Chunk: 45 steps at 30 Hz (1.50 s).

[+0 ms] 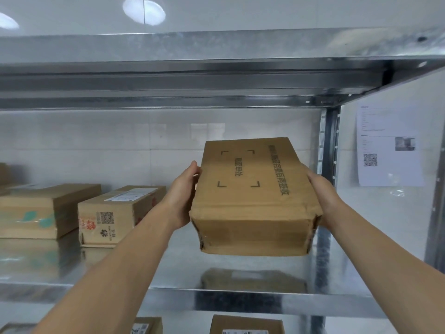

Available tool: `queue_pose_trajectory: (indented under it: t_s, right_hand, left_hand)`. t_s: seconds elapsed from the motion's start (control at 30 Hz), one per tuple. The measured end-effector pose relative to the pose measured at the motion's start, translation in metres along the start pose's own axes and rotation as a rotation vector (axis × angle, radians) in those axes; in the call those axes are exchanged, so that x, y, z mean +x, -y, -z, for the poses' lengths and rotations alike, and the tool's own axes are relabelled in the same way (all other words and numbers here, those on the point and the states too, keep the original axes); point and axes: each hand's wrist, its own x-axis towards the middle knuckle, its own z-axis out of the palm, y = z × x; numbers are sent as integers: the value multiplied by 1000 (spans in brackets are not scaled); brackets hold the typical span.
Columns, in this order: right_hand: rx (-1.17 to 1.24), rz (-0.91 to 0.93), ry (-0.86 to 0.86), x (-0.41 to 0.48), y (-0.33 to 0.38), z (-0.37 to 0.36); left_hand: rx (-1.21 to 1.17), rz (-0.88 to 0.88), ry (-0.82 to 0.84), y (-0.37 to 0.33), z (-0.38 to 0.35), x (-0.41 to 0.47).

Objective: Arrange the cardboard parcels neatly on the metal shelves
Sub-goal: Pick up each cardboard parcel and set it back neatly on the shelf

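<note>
A brown cardboard parcel with black printed characters on top hangs in the air above the right part of the metal shelf. My left hand grips its left side, thumb up at the top edge. On the opposite side my right hand holds it, fingers hidden behind the box. The parcel's reflection shows on the shelf below it. Two more parcels stand on the same shelf: one with a QR code and red print, and a wider one with green marks at the far left.
An upper metal shelf runs overhead. The shelf's upright post stands just right of the held parcel. A paper notice with a QR code hangs on the right wall. More parcels lie on the shelf below.
</note>
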Motion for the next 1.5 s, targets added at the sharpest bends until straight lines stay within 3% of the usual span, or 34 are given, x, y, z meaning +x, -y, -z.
queue_pose_trajectory:
  t_s: [0.5, 0.8, 1.3, 1.5]
  right_hand:
    - [106, 39, -21, 18, -15, 2]
    - [114, 178, -70, 15, -4, -7]
    - [12, 141, -27, 11, -2, -10]
    - [-157, 129, 27, 13, 8, -4]
  left_hand:
    - [-68, -45, -68, 1, -6, 9]
    - [-115, -234, -90, 2, -9, 13]
    - [-98, -271, -47, -5, -10, 13]
    - [-4, -301, -44, -9, -1, 15]
